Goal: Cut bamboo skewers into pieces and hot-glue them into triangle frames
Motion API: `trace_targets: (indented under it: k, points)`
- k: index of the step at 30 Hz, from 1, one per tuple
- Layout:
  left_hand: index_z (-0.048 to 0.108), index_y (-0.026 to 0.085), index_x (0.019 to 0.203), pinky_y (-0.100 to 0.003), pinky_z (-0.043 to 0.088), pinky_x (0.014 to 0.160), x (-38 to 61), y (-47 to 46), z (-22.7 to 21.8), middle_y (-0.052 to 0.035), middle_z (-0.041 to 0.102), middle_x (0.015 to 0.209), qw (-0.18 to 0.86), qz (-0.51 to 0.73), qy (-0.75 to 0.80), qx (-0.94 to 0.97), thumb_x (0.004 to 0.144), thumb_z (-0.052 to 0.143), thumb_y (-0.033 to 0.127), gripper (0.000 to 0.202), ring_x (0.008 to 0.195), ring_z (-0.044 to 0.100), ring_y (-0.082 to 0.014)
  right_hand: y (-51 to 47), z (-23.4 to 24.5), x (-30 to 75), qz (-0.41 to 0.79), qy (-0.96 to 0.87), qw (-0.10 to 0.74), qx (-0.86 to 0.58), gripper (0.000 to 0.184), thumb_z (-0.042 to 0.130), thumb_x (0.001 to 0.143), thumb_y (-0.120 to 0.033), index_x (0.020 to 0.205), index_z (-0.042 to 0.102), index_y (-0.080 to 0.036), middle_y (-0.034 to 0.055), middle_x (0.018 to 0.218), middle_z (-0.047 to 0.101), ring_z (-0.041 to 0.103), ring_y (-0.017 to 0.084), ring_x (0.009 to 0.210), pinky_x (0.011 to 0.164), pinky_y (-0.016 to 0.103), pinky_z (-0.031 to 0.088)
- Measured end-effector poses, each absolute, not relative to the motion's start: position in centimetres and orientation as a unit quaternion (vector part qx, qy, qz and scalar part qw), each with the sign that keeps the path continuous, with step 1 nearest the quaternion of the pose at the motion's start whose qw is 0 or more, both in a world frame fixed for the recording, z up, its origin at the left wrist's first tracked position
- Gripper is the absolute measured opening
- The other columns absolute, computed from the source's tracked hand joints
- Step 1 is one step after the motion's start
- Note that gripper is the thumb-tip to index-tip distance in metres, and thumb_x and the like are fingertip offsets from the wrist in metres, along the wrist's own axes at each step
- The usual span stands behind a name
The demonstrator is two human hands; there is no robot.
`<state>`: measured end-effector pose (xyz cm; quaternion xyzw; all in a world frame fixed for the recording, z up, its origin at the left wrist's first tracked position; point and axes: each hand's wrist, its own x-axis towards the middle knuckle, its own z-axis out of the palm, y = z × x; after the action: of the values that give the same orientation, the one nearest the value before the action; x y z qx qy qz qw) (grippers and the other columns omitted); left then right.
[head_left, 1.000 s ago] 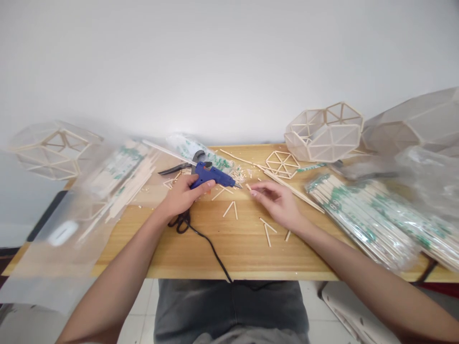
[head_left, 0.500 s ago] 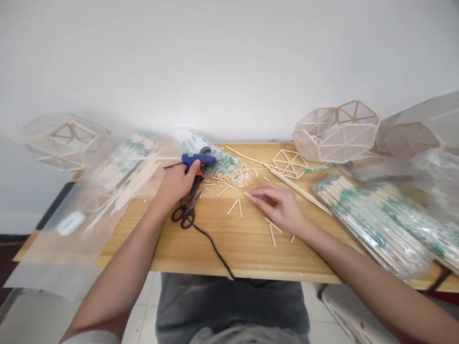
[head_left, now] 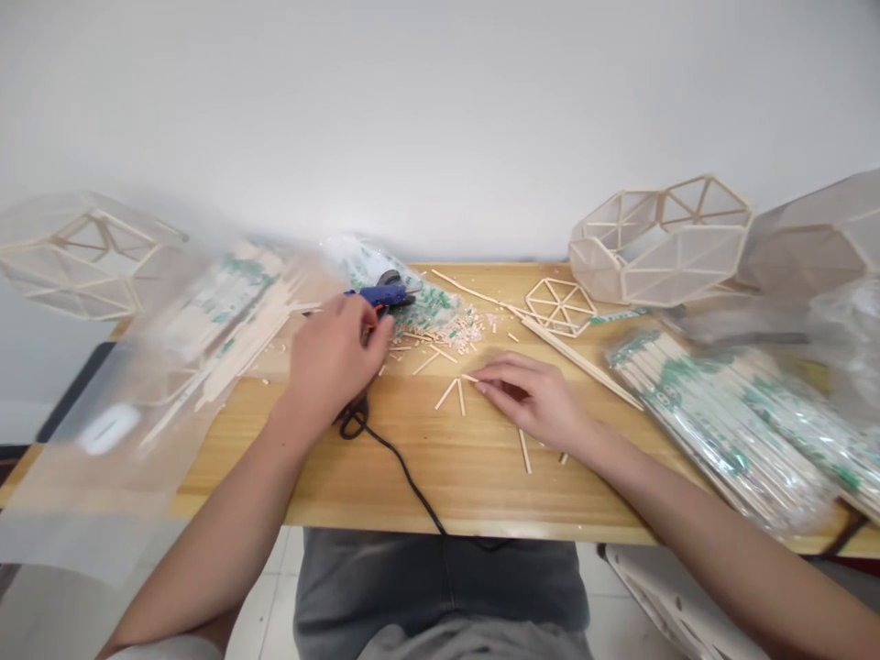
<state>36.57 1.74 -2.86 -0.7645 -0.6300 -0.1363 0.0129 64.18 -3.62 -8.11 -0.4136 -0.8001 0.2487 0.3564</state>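
Observation:
My left hand (head_left: 340,353) hovers in front of the blue glue gun (head_left: 381,295), away from its body, with thumb and fingers apart and nothing seen between them. The hand hides the gun's handle and most of the scissors (head_left: 353,414). In a pinch between thumb and fingertips, my right hand (head_left: 533,394) holds a short wooden stick (head_left: 469,378). The far end of that stick is close to two short sticks (head_left: 446,395) laid in a V on the wooden table (head_left: 412,495); whether it touches them I cannot tell.
Cut bits (head_left: 457,330) lie scattered by a plastic bag (head_left: 371,266). A hexagonal stick frame (head_left: 560,307) lies behind my right hand, near a paper-covered stick structure (head_left: 660,243). Bagged sticks (head_left: 715,422) lie at right. A black cord (head_left: 405,467) crosses the front edge.
My left hand has let go of the glue gun and come back towards me. My right hand has brought its stick slightly left, to the top of the V.

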Motion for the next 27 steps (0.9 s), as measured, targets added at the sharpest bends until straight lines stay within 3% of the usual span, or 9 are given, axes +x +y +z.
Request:
trace_targets:
  k: [3,7,12,21,27]
  points:
    - [0.063,0.021,0.091,-0.034,0.047,0.077,38.1,0.5,-3.5,-0.0055,0.069,0.095,-0.081,-0.091,-0.47,-0.874,0.101,0.055,0.044,0.026,0.088,0.066,-0.0231,-3.8,-8.0,64.0,0.242,-0.806,0.348,-0.413,0.018,0.061,0.102,-0.02,0.111,0.077,-0.023,0.0076,0.103,0.077,0.074,0.02,0.093,0.082,0.033,0.062]
    - [0.061,0.019,0.092,-0.035,0.048,0.077,39.7,-0.5,-4.7,-0.0065,0.067,0.095,-0.107,-0.04,-0.383,-0.917,0.099,0.058,0.04,0.022,0.088,0.065,-0.0234,-4.0,-7.9,63.9,0.239,-0.809,0.347,-0.411,0.018,0.061,0.102,-0.02,0.111,0.076,-0.023,0.0074,0.102,0.076,0.073,0.021,0.096,0.087,0.036,0.062]
    - [0.06,0.018,0.091,-0.036,0.049,0.076,39.8,-0.4,-5.5,-0.0066,0.066,0.092,-0.115,-0.038,-0.373,-0.92,0.102,0.051,0.03,0.019,0.086,0.065,-0.0229,-4.1,-7.9,63.9,0.239,-0.802,0.341,-0.428,0.015,0.062,0.101,-0.021,0.109,0.075,-0.023,0.0068,0.099,0.076,0.073,0.02,0.091,0.082,0.035,0.061]
    - [0.061,0.018,0.086,-0.035,0.046,0.073,40.1,-0.2,-6.0,-0.0055,0.066,0.085,-0.115,-0.06,-0.372,-0.919,0.098,0.054,0.026,0.015,0.08,0.063,-0.0219,-4.6,-8.1,63.8,0.227,-0.801,0.321,-0.452,0.015,0.062,0.101,-0.02,0.107,0.076,-0.022,0.0062,0.095,0.075,0.071,0.018,0.082,0.077,0.03,0.059]
    - [0.063,0.019,0.087,-0.033,0.045,0.073,40.3,-0.7,-5.6,-0.0043,0.066,0.086,-0.128,-0.097,-0.346,-0.924,0.098,0.062,0.035,0.02,0.083,0.063,-0.021,-4.6,-8.3,63.8,0.224,-0.8,0.319,-0.457,0.015,0.062,0.1,-0.019,0.108,0.075,-0.021,0.0052,0.093,0.074,0.07,0.017,0.078,0.073,0.029,0.057]
